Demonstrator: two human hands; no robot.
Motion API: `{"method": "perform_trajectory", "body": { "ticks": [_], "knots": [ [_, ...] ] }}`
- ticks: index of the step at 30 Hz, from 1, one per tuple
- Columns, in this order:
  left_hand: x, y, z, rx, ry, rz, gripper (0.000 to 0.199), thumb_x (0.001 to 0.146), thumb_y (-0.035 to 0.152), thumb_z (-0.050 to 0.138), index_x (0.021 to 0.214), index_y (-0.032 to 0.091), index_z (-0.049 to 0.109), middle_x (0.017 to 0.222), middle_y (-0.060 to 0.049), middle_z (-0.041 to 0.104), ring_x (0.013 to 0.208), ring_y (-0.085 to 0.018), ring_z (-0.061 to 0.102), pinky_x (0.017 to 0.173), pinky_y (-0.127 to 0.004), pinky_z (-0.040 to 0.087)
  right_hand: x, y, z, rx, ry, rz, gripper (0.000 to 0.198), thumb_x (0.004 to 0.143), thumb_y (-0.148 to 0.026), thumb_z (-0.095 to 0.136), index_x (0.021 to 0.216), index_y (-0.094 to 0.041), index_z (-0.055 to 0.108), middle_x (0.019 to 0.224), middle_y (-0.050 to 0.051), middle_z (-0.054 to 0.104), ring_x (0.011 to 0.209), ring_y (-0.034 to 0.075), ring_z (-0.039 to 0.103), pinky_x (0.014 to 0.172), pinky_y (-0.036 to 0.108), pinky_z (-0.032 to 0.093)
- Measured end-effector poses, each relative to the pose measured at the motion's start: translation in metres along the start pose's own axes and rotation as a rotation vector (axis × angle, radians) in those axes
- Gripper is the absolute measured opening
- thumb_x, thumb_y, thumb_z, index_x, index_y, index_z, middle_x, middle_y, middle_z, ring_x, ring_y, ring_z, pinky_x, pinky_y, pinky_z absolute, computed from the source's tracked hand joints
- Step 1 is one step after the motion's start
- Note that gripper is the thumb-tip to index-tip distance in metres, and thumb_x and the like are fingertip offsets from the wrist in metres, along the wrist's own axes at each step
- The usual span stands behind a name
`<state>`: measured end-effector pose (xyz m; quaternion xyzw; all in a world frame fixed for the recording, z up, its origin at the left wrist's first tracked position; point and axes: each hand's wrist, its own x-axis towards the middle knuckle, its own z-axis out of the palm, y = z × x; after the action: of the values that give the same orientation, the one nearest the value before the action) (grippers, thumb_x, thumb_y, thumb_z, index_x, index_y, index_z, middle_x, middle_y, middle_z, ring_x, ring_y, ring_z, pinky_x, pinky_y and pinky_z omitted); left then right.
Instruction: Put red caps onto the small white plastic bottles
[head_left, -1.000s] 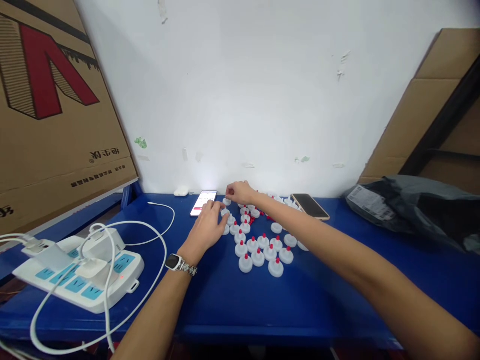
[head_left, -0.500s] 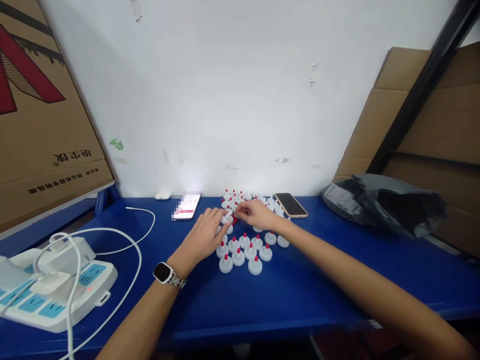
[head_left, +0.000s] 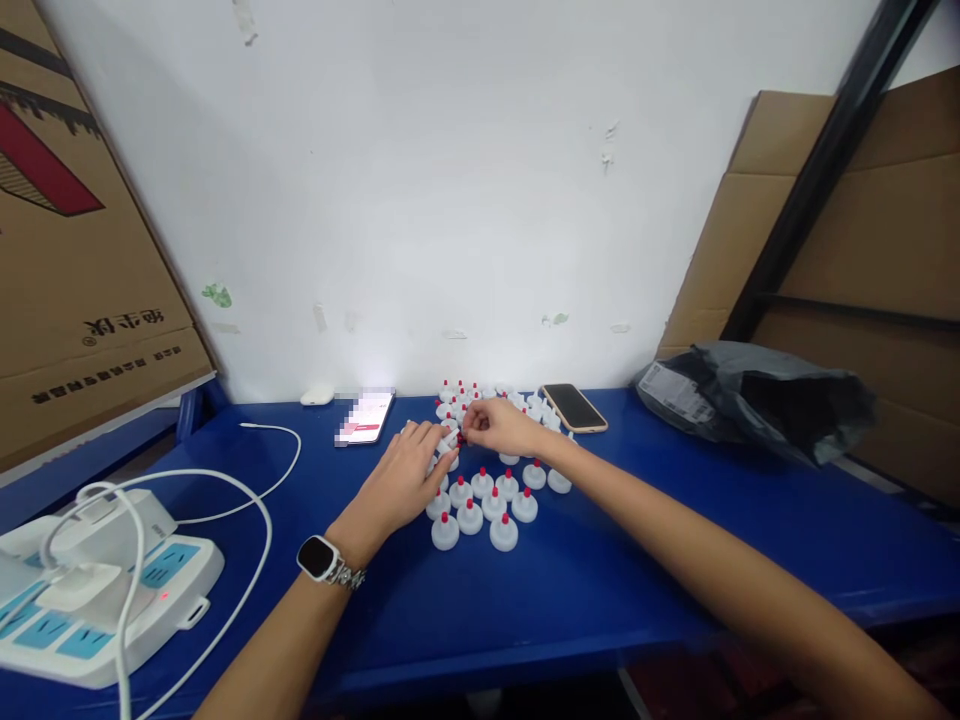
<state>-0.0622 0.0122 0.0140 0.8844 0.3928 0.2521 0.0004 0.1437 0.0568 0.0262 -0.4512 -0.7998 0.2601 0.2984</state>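
My left hand point(head_left: 405, 475), with a watch on its wrist, is closed on a white nozzle cap point(head_left: 449, 438) tilted on its side between thumb and fingers. My right hand point(head_left: 499, 427) is pinched close to the tip of that cap; whatever is between its fingertips is too small to make out. Small red tip caps point(head_left: 460, 441) show in the gap between the hands. In front stand several white nozzle caps with red tips point(head_left: 504, 533), upright on the blue table point(head_left: 600, 590). More white caps point(head_left: 535, 405) lie behind my right hand, partly hidden by it.
A lit phone point(head_left: 367, 416) and a white earbud case point(head_left: 317, 396) lie at the back left. A dark phone point(head_left: 573, 407) lies behind the caps. A power strip point(head_left: 157, 610) with white cables occupies the left, a grey plastic bag point(head_left: 757, 400) the right. Cardboard point(head_left: 112, 270) flanks the table.
The whole view has shifted slightly. Both hands stay together at the white nozzle cap, the right fingertips still pinched beside its tip. The standing caps keep their arrangement.
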Motion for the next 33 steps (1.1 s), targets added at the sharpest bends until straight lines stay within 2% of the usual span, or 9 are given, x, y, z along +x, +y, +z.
{"method": "perform_trajectory", "body": {
  "ticks": [2,4,6,10,16,21,27,33],
  "knots": [
    [0.001,0.003,-0.001,0.016,-0.003,0.006,0.033,0.099,0.040,0.034,0.116,0.020,0.054,0.106,-0.009,0.059,0.099,-0.025,0.050,0.090,-0.044,0.044,-0.007,-0.006,0.002,0.359,0.115,0.076,0.010,0.077,-0.026,0.062,0.080,-0.017,0.059,0.072,0.003,0.068,0.064,0.013,0.059,0.062,0.025,0.042],
    [0.001,0.007,-0.002,0.032,-0.012,0.010,0.032,0.099,0.040,0.034,0.116,0.020,0.053,0.104,-0.008,0.059,0.097,-0.025,0.050,0.089,-0.043,0.043,-0.013,-0.015,0.006,0.590,0.200,0.127,0.018,0.076,-0.033,0.065,0.079,-0.017,0.059,0.072,0.002,0.067,0.061,0.010,0.055,0.060,0.024,0.041],
    [0.002,0.011,-0.003,0.044,-0.015,0.003,0.033,0.099,0.040,0.032,0.117,0.020,0.052,0.103,-0.008,0.059,0.097,-0.024,0.050,0.088,-0.043,0.043,-0.018,-0.023,0.013,0.692,0.250,0.154,0.023,0.072,-0.036,0.070,0.077,-0.016,0.060,0.072,0.000,0.065,0.060,0.009,0.051,0.058,0.024,0.039],
    [0.001,0.014,-0.004,0.072,-0.004,-0.012,0.034,0.100,0.040,0.030,0.116,0.019,0.051,0.103,-0.008,0.059,0.096,-0.024,0.050,0.086,-0.041,0.044,-0.023,-0.029,0.025,0.757,0.292,0.166,0.026,0.069,-0.039,0.073,0.077,-0.016,0.063,0.070,-0.002,0.061,0.060,0.009,0.048,0.059,0.025,0.037],
    [0.000,0.014,-0.003,0.084,0.038,0.005,0.029,0.101,0.037,0.029,0.108,0.019,0.052,0.101,-0.008,0.058,0.092,-0.023,0.051,0.081,-0.038,0.044,-0.021,-0.022,0.029,0.653,0.327,0.090,0.021,0.075,-0.038,0.067,0.076,-0.018,0.058,0.066,-0.002,0.058,0.063,0.012,0.052,0.064,0.027,0.041],
    [0.000,0.015,-0.005,0.066,0.070,0.011,0.027,0.100,0.035,0.031,0.109,0.019,0.050,0.101,-0.008,0.057,0.091,-0.023,0.052,0.080,-0.037,0.043,-0.023,-0.024,0.027,0.542,0.277,0.027,0.021,0.082,-0.039,0.059,0.078,-0.019,0.054,0.067,-0.001,0.058,0.065,0.014,0.055,0.066,0.028,0.042],
    [-0.001,0.016,-0.004,-0.003,0.065,0.056,0.027,0.101,0.036,0.029,0.103,0.018,0.048,0.095,-0.007,0.055,0.088,-0.022,0.050,0.081,-0.039,0.045,-0.031,-0.031,0.020,0.226,0.198,-0.157,0.031,0.096,-0.041,0.040,0.072,-0.021,0.040,0.067,-0.004,0.044,0.062,0.012,0.042,0.061,0.026,0.035],
    [-0.001,0.018,-0.005,-0.040,0.085,0.098,0.026,0.101,0.034,0.027,0.107,0.017,0.045,0.102,-0.010,0.053,0.093,-0.023,0.050,0.085,-0.041,0.046,-0.031,-0.036,0.025,0.175,0.173,-0.246,0.032,0.100,-0.040,0.030,0.077,-0.021,0.041,0.072,-0.003,0.044,0.067,0.012,0.044,0.066,0.027,0.036]
  ]
}}
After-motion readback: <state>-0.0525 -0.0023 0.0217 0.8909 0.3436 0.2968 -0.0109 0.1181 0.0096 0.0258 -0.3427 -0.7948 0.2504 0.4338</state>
